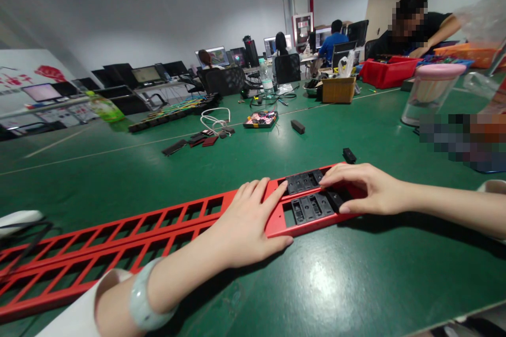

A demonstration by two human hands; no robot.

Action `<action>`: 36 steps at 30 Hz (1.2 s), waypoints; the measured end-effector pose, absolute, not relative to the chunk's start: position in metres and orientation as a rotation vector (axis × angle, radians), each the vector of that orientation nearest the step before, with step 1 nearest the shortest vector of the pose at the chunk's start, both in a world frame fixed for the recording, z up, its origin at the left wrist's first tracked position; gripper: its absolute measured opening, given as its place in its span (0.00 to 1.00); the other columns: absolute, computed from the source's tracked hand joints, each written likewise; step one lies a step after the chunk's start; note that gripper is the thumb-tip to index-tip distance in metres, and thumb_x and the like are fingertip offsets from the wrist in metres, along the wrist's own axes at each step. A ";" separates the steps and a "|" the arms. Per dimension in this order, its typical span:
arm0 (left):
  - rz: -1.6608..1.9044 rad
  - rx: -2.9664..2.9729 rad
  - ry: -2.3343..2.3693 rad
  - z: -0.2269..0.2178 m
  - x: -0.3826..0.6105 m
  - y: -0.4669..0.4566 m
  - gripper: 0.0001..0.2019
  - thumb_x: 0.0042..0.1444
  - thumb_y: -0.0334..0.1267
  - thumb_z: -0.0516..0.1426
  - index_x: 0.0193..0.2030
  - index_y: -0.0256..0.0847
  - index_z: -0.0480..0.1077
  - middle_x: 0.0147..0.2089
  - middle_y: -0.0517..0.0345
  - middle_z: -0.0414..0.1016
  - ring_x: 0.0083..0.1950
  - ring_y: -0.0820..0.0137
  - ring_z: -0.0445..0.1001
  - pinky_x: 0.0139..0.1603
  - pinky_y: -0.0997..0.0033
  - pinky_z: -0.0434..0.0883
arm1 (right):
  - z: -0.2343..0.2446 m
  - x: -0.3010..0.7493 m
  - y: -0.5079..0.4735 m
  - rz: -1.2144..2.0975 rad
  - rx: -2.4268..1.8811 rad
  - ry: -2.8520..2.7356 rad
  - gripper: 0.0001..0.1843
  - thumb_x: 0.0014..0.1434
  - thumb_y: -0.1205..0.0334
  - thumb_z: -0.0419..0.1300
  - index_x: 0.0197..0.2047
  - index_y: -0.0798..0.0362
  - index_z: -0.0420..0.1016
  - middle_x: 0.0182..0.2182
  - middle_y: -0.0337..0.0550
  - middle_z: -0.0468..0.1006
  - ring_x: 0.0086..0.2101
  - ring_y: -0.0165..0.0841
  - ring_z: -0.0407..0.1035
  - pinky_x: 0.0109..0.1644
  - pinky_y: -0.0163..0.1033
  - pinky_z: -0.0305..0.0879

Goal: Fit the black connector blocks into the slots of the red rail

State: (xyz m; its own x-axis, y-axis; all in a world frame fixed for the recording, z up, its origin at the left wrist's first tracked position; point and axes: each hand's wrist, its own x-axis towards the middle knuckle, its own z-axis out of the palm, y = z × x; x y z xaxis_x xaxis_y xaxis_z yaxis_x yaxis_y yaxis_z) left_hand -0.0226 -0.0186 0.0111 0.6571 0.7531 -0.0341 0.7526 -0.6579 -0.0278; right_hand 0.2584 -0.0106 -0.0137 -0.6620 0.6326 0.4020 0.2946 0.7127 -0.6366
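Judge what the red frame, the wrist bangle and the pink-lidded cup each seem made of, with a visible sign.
Red frame: probably painted metal, or plastic; even colour, soft sheen.
Wrist bangle: perhaps polished stone; pale, mottled, glossy.
Pink-lidded cup: clear, smooth plastic or glass; see-through wall.

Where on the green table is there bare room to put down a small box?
The green table is bare on the near side of the red frame, right of the left hand, and between the frame and the loose dark pieces. Crowded: farther back, around the clear bottle, brown box and red bin, and among the black blocks by the right hand.
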 end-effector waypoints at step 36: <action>0.150 -2.813 -1.288 0.011 -0.022 -0.018 0.44 0.48 0.60 0.52 0.66 0.42 0.38 0.65 0.35 0.45 0.64 0.45 0.46 0.60 0.45 0.49 | -0.015 0.255 -0.013 0.507 -0.752 -2.347 0.23 0.50 0.56 0.63 0.49 0.54 0.70 0.43 0.48 0.74 0.47 0.37 0.65 0.54 0.46 0.59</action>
